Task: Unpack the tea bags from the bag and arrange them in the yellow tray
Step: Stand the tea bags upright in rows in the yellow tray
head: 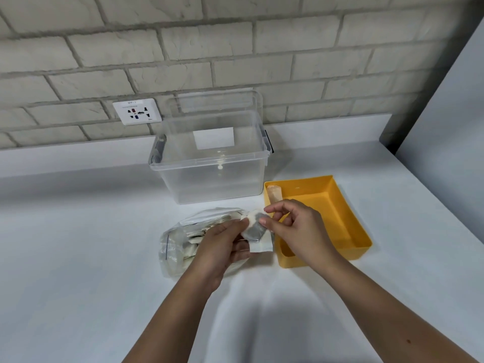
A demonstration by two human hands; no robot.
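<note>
A clear plastic bag (180,247) full of tea bags lies on the white counter, its mouth facing right. My left hand (222,247) grips the bag's open end together with a few tea bags. One tea bag (254,226), white with a grey middle, sticks out of the mouth, and my right hand (293,229) pinches its upper edge between thumb and forefinger. The yellow tray (340,205) stands just right of my hands. One tea bag (275,193) leans in the tray's far left corner.
An open clear plastic storage box (209,163) stands behind the bag, its lid leaning on the brick wall. A wall socket (136,111) is at the back left. A grey panel (445,113) rises at the counter's right edge.
</note>
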